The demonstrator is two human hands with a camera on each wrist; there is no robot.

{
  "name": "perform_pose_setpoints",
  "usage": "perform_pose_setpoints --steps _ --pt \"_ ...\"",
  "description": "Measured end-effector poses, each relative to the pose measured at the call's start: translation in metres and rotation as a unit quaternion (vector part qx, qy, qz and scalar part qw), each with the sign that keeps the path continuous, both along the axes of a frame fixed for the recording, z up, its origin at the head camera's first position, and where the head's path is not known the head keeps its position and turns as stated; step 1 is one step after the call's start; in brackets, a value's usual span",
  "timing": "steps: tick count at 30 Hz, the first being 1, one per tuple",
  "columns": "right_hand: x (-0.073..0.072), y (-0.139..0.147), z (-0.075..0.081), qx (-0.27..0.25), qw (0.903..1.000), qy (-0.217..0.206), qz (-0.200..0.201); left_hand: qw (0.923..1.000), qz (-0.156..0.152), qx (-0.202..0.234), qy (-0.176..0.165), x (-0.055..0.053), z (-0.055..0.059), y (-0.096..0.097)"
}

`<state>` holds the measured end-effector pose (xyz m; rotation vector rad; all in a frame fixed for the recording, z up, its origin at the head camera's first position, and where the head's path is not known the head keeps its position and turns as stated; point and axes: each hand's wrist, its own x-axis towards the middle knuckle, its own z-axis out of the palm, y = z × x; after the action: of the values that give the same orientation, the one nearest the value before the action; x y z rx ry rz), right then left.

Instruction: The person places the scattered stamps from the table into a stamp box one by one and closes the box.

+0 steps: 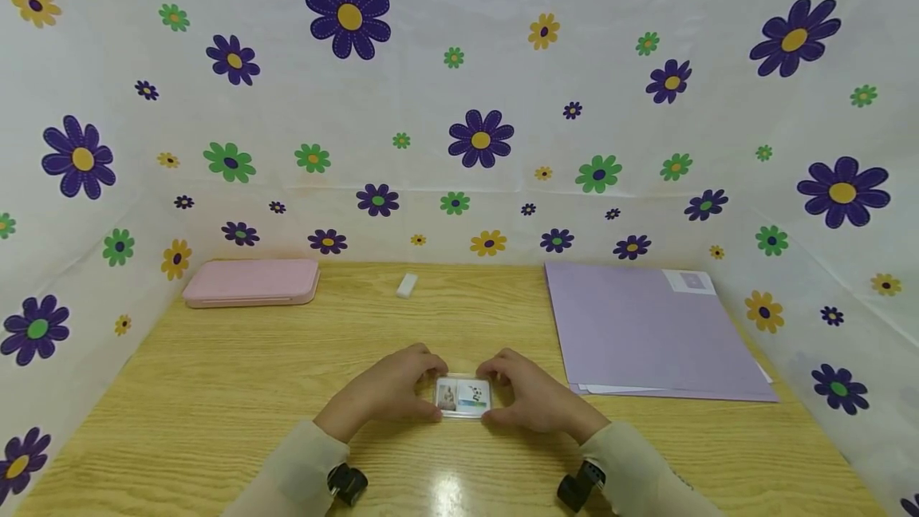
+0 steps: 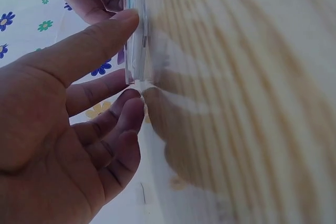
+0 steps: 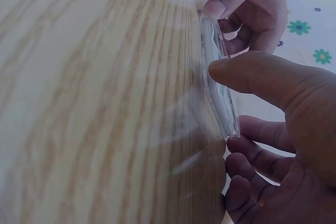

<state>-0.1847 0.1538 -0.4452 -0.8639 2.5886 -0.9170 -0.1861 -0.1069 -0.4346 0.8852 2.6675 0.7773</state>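
A small, flat, clear plastic case with two pictures inside lies level at the table's near middle. My left hand pinches its left side, thumb at the near corner and index finger at the far one. On the opposite side, my right hand holds it the same way between thumb and index finger. In the left wrist view the case is seen edge-on, close to the tabletop. The right wrist view shows the thin clear edge of the case under the thumb; the other fingers curl beside it.
At the back left of the wooden table lies a pink case. A small white block sits at the back middle. To the right is a purple folder with white sheets poking out. Flower-printed cloth encloses the table.
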Motion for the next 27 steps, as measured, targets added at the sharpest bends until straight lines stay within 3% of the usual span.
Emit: perform_pose_setpoints --steps 20,27 --pt "0.000 -0.001 0.000 0.005 1.0000 -0.004 0.001 1.0000 0.007 0.001 -0.002 0.001 -0.001 0.002" --pt "-0.001 -0.001 0.001 0.009 0.9999 -0.007 -0.011 0.9987 0.036 -0.034 0.017 0.003 0.000 0.010"
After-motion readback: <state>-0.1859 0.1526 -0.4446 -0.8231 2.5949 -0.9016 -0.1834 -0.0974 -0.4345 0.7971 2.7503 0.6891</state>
